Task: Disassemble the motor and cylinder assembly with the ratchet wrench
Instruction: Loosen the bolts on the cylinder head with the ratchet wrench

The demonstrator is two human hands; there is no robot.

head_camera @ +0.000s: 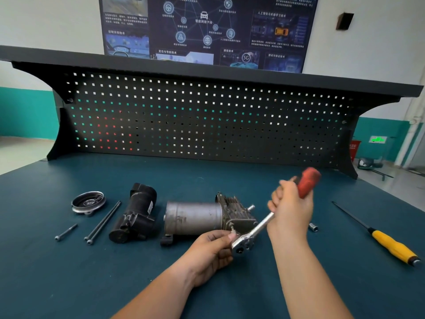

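Flanking motor assy (194, 217): bolts (103, 223), cap (88, 202), socket (313, 226), screwdriver (391, 246).

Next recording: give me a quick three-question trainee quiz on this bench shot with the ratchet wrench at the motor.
1. True or false: the right hand grips the red handle of the chrome ratchet wrench.
2. How many long thin dark bolts lie side by side between the round silver metal cover and the black plastic housing? A one, B two, C four.
3. Fill in: the left hand pinches the wrench at its ____, next to the grey metal cylindrical motor.
Key: 1 true; 2 B; 3 head.
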